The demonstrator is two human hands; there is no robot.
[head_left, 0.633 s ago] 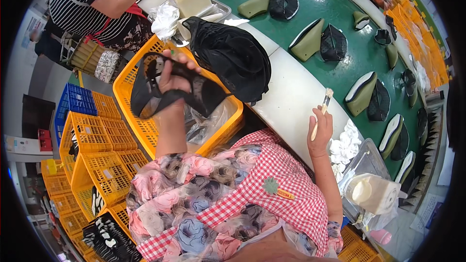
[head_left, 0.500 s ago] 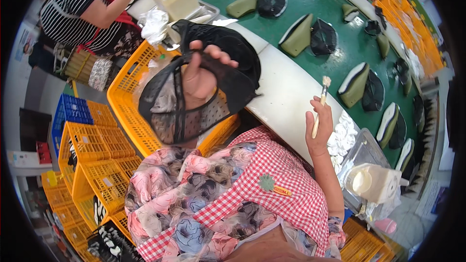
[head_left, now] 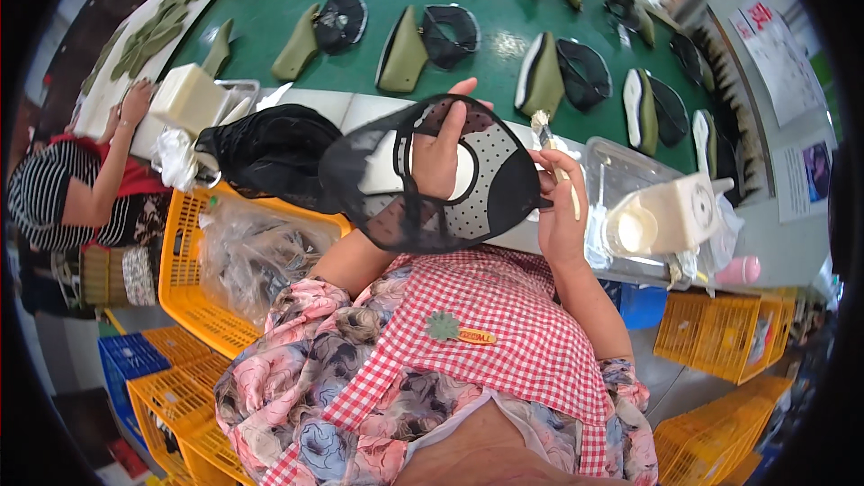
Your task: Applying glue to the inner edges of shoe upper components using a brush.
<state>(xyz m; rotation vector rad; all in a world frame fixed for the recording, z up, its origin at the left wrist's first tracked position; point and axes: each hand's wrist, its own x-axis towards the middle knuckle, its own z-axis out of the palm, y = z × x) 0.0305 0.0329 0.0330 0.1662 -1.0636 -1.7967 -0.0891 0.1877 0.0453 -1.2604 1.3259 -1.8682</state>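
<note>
My left hand (head_left: pixel 436 160) holds up a black sheer mesh shoe upper (head_left: pixel 504 171), its thumb and fingers pinched at the upper's top edge. The palm shows through the opening. In my right hand (head_left: pixel 565 216) is a small brush (head_left: pixel 545 137) with a pale handle, bristles upward. The right fingertips are at the upper's dark right end; whether they grip it I cannot tell. Left of the upper, a pile of black mesh uppers (head_left: pixel 270 155) lies on the white table edge (head_left: pixel 324 106).
Pairs of olive and black shoe parts (head_left: pixel 400 54) lie on the green belt (head_left: pixel 261 31) ahead. To the right, a cut-open white jug (head_left: pixel 679 211) stands by a clear tray (head_left: pixel 616 157). A yellow crate (head_left: pixel 184 234) holds plastic bags. Another person (head_left: pixel 67 189) works at left.
My view has turned to the right. The upper has come in front of me, away from the pile, and my right hand with the brush has closed in on its right end.
</note>
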